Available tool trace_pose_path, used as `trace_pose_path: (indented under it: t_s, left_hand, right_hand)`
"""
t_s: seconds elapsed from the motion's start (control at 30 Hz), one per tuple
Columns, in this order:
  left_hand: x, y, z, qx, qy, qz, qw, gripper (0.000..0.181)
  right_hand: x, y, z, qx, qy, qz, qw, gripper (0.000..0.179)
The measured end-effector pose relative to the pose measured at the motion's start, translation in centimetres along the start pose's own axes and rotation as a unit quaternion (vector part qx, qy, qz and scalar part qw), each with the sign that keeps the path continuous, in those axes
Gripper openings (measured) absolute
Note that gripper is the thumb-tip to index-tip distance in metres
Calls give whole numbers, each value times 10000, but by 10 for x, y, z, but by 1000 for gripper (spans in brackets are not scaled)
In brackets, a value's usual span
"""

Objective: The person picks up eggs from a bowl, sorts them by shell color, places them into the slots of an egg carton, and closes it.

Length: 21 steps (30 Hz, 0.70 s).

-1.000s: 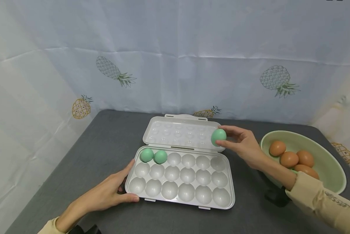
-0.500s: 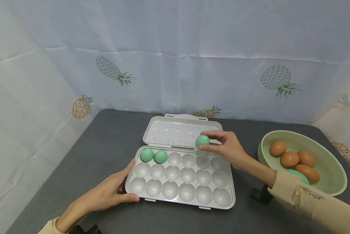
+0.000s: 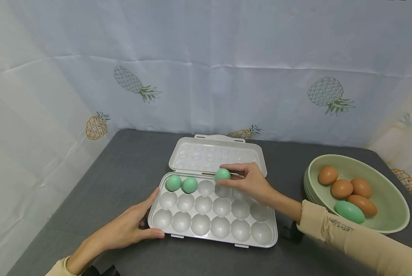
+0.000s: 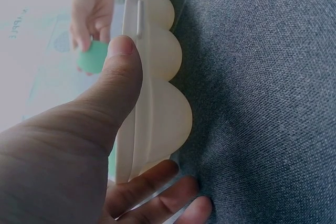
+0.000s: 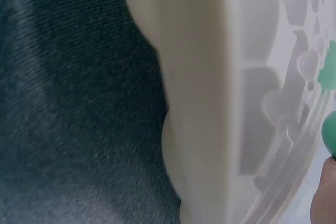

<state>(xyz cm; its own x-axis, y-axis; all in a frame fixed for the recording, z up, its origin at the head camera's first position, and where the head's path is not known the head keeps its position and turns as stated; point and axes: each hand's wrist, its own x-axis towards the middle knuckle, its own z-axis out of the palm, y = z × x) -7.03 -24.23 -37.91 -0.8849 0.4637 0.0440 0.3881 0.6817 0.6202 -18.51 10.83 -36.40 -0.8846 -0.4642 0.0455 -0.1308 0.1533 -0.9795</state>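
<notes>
A white plastic egg tray (image 3: 200, 225) lies on the dark table with its lid (image 3: 211, 154) folded back. Two green eggs (image 3: 174, 183) occupy the leftmost cups of its back row. My left hand (image 3: 133, 222) grips the tray's left end; in the left wrist view the thumb (image 4: 118, 74) presses on the rim and the fingertips curl beneath. Between thumb and fingers, my right hand (image 3: 250, 183) pinches another green egg (image 3: 222, 174) over the back row, near the hinge. Only the thumb and part of that egg (image 5: 329, 132) show at the edge of the right wrist view.
To the right stands a pale green bowl (image 3: 388, 199) holding several brown eggs (image 3: 342, 188) and one green egg (image 3: 349, 211). The right forearm passes in front of the bowl. A pineapple-print curtain (image 3: 206, 96) hangs behind the grey tabletop (image 3: 130, 165).
My right hand has carried the green egg left and lower, from over the lid's right end to the back row. The left hand keeps its grip on the tray.
</notes>
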Motion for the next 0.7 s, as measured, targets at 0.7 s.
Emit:
trace_pose_path:
  t_s: [0.7]
  left_hand:
    - [-1,1,-2,27,14,-11,10000,113]
  right_hand:
    - [11,-5,27,266,-554,219,9979,51]
